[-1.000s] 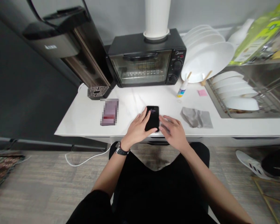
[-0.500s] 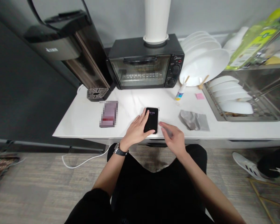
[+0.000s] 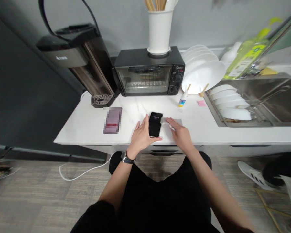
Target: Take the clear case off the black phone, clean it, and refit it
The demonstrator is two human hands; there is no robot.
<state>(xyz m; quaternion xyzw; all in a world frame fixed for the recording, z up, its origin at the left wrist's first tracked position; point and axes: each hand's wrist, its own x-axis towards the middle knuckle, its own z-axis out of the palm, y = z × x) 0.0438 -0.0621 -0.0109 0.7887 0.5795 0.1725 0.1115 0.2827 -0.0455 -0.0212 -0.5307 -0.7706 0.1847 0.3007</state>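
Note:
A black smartphone (image 3: 155, 124) lies face up on the white counter, its lit screen showing a clock. My left hand (image 3: 141, 135) grips the phone from the left, fingers along its left side and thumb across the bottom edge. My right hand (image 3: 180, 131) is closed on a thin grey cloth (image 3: 177, 121), pressing it near the phone's right edge. Part of the cloth is hidden under the fingers.
A pixelated purple packet (image 3: 113, 120) lies to the left. Behind stand a water dispenser (image 3: 87, 64), a toaster oven (image 3: 145, 77) and a small spray bottle (image 3: 183, 98). Stacked plates (image 3: 203, 74), a pink sticky note (image 3: 201, 103) and a sink (image 3: 269, 116) are to the right.
My right hand has taken the grey cloth from the right of the counter and brought it beside the phone. My left hand has shifted off the screen to the phone's left edge.

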